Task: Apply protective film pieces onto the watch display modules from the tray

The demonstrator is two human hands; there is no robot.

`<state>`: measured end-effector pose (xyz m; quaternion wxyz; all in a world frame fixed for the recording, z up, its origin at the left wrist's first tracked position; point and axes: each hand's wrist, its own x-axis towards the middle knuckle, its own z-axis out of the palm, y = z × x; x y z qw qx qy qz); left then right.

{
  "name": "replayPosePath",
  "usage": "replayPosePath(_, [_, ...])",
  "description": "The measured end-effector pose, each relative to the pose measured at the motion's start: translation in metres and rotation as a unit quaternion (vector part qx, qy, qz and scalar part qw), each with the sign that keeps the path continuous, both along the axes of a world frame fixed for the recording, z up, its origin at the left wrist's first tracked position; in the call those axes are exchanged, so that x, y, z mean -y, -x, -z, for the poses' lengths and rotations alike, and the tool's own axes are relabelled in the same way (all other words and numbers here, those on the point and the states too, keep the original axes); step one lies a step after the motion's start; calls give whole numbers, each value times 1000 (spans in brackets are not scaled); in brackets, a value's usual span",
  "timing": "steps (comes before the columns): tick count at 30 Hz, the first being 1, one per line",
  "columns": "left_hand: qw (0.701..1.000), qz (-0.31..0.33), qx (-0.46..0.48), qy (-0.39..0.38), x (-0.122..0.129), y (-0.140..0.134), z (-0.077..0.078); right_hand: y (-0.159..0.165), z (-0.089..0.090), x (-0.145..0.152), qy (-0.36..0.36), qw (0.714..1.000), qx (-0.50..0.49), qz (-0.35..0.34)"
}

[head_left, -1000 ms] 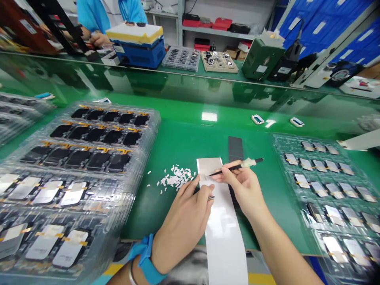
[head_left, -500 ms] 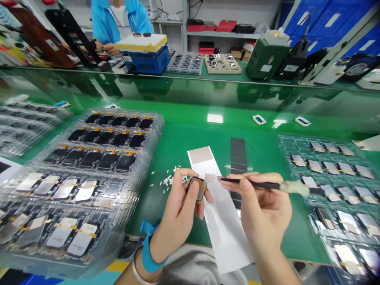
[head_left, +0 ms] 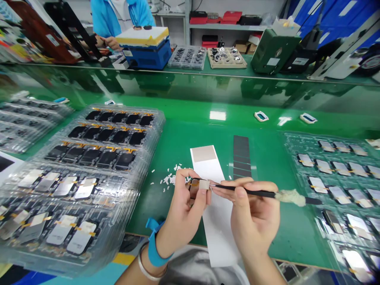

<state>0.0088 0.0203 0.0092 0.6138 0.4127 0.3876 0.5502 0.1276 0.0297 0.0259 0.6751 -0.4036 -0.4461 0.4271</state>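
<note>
Near the middle of the bench, my left hand (head_left: 187,209) is closed around a small display module (head_left: 194,188) with a dark rim, gripped between thumb and fingers. In my right hand (head_left: 255,213) is a black pair of tweezers (head_left: 261,193), held like a pen, with pale wrapping toward its rear end. At the tweezers' tip a small beige-grey square piece (head_left: 204,184) lies over the module, close to my left thumb; whether it is stuck down I cannot tell. Beneath both hands runs a white backing sheet (head_left: 219,233) with a beige patch at its far end.
Stacked clear trays (head_left: 157,114) with dark and silver modules stand at left. Another clear tray (head_left: 293,150) of silver modules lies at right. White scraps (head_left: 170,179) and a dark strip (head_left: 241,152) lie on the green mat. Across the bench, a co-worker (head_left: 121,16) stands by a blue box (head_left: 148,53).
My right hand has moved left, bringing the tweezers and the square piece from beside the display module to over it. The view has shifted slightly.
</note>
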Motion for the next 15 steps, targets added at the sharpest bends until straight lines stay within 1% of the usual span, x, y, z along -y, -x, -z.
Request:
replayPosePath(3, [999, 15, 38, -9, 2, 1, 0, 0, 0, 1, 3, 999, 30, 10])
replayPosePath(6, [998, 13, 59, -13, 3, 1, -1, 0, 1, 1, 5, 999, 46, 13])
replayPosePath(10, [999, 5, 44, -5, 4, -1, -2, 0, 2, 1, 0, 999, 49, 19])
replayPosePath(15, [999, 2, 36, -17, 5, -2, -3, 1, 4, 2, -13, 999, 45, 22])
